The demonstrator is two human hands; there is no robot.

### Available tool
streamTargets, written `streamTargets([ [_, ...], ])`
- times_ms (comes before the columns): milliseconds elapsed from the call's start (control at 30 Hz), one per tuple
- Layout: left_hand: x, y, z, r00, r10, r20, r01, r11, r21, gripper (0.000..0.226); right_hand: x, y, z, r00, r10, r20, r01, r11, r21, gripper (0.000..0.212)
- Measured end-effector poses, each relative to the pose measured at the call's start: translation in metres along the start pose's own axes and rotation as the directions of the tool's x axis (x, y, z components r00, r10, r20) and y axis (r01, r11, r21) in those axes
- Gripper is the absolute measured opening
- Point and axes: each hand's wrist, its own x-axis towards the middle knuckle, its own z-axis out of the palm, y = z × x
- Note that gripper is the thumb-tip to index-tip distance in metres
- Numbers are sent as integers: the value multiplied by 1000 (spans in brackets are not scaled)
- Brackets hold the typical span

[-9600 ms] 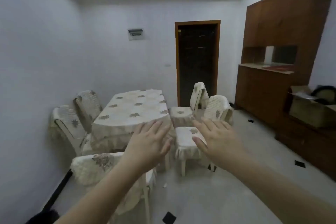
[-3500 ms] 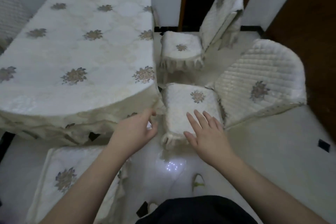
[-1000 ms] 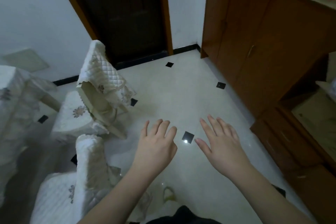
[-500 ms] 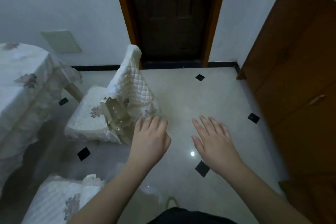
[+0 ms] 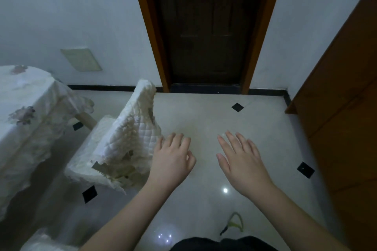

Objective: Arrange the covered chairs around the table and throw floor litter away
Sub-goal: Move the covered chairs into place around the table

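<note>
Nothing is gripped: left hand (image 5: 172, 160) and right hand (image 5: 242, 161) are spread open; covered chair (image 5: 122, 142) should be grasped by its backrest top.

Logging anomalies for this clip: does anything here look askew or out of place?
Yes. The chair stands apart from the table, and its cover looks rumpled and ragged at the lower edge. Both hands, left and right, are open and empty.

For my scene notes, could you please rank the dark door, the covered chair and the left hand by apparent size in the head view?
1. Dark door, largest.
2. Covered chair.
3. Left hand, smallest, though nearness to the camera enlarges it.
</note>
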Motion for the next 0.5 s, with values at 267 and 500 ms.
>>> streamTargets([
  [267,113,30,16,996,-94,5,94,996,-3,29,108,88,-36,1000,-16,19,16,1000,-6,58],
  [500,177,1,37,987,-163,-10,163,987,11,29,211,83,-31,990,-136,30,136,991,10,56],
])
